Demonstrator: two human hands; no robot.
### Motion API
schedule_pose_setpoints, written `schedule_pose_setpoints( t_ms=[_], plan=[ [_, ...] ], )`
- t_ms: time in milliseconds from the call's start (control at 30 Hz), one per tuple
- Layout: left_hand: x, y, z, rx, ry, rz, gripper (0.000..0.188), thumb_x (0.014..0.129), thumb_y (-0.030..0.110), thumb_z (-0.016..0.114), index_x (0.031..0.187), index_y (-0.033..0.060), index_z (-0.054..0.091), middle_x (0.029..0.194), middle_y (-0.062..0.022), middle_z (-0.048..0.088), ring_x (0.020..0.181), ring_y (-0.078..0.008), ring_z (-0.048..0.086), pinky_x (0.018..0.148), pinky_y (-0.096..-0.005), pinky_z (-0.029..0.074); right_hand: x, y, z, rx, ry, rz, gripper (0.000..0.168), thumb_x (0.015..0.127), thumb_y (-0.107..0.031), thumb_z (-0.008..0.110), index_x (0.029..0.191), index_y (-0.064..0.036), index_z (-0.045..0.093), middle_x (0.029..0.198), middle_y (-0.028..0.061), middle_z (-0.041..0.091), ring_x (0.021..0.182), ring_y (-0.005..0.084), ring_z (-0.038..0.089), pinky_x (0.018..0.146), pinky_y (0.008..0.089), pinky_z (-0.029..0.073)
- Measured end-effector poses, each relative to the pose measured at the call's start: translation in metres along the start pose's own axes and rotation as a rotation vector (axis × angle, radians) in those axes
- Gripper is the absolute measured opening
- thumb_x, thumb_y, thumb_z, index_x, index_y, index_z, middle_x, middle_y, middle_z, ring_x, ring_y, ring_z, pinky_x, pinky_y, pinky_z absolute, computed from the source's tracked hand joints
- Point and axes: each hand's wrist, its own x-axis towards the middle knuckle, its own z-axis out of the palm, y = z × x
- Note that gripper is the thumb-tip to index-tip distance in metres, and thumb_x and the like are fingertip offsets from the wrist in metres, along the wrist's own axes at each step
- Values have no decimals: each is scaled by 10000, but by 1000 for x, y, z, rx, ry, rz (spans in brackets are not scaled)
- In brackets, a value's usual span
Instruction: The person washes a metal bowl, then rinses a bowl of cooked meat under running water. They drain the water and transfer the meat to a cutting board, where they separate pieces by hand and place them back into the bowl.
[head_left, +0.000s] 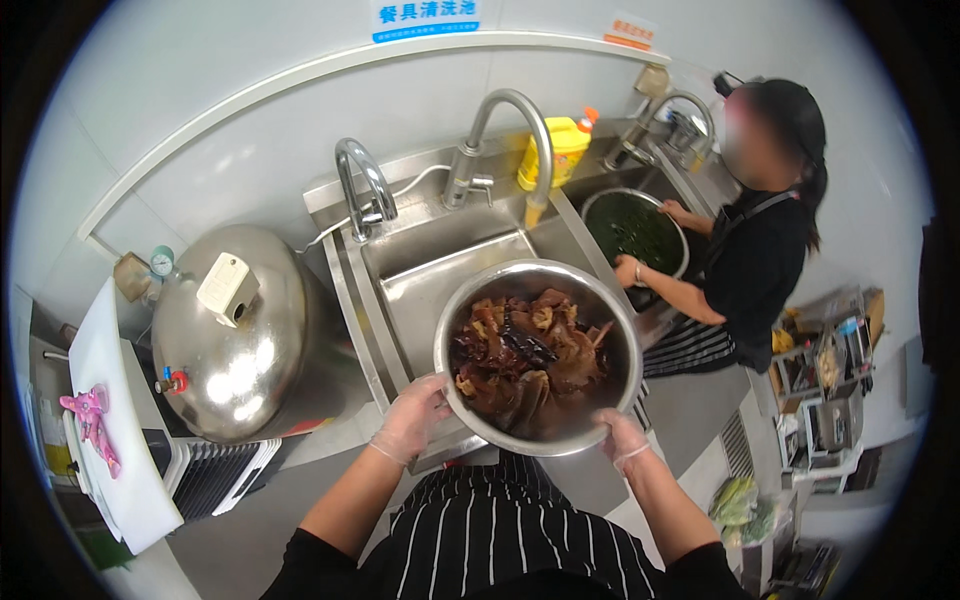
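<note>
Both my hands, in clear disposable gloves, hold a round stainless-steel bowl (517, 270) in front of my striped apron (480, 540). My left hand (420, 412) grips its left rim, and my right hand (621, 439) grips the lower right rim with the thumb over the edge. Wet, brown, frilled food pieces (551, 345), which look like wood ear fungus, lie in the bowl, with darker pieces in the middle. The bowl is over the near right part of a stainless-steel sink (416, 300) and hides that part of it.
Two faucets, a chrome one (367, 180) and a taller one (517, 105), rise behind the sink. Beside them stands a yellow jug (562, 146). At right a co-worker (757, 247) holds a bowl of dark green food (630, 225). A steel tank (232, 360) stands left.
</note>
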Motion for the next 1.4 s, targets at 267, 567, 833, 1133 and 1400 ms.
schedule_pose_setpoints(
  t_ms=[267, 567, 833, 1133, 1400],
  plan=[
    [90, -1, -27, -381, 325, -71, 316, 959, 313, 529, 1203, 122, 596, 1246, -88, 631, 1156, -265, 579, 1032, -457, 426, 168, -84, 80, -402, -190, 182, 155, 798, -131, 706, 927, -83, 633, 798, 15, 609, 738, 155, 597, 661, 316, 481],
    [169, -69, -48, -681, 563, -148, 326, 993, 278, 438, 1239, 109, 569, 1285, -94, 613, 1195, -283, 581, 1037, -512, 434, 306, -76, 104, -634, -314, 314, 181, 802, -84, 707, 951, -9, 637, 843, 63, 629, 726, 207, 618, 698, 355, 532],
    [209, -128, -68, -601, 752, -359, 438, 1050, 421, 393, 1374, 151, 511, 1383, -34, 595, 1240, -282, 549, 1031, -476, 387, 358, -60, 91, -619, -316, -49, 466, 784, -141, 754, 1172, 10, 543, 1100, 137, 575, 1016, 299, 575, 879, 440, 486],
    [234, -161, -137, 76, 819, 17, 286, 1006, 247, 502, 1196, 68, 619, 1132, -90, 694, 1057, -241, 651, 883, -391, 516, 308, -232, 265, -1158, -351, -1478, 848, 757, -130, 783, 1463, -29, 325, 1481, 189, 363, 1363, 365, 377, 1103, 447, 350],
    [241, -99, -154, 294, 935, 103, 270, 963, 189, 589, 1119, -25, 646, 1061, -127, 702, 957, -268, 664, 860, -367, 533, 302, -244, 310, -1427, -338, -1620, 788, 849, -408, 706, 1379, 65, 366, 1321, 269, 499, 1191, 409, 520, 1005, 473, 444]
  ],
)
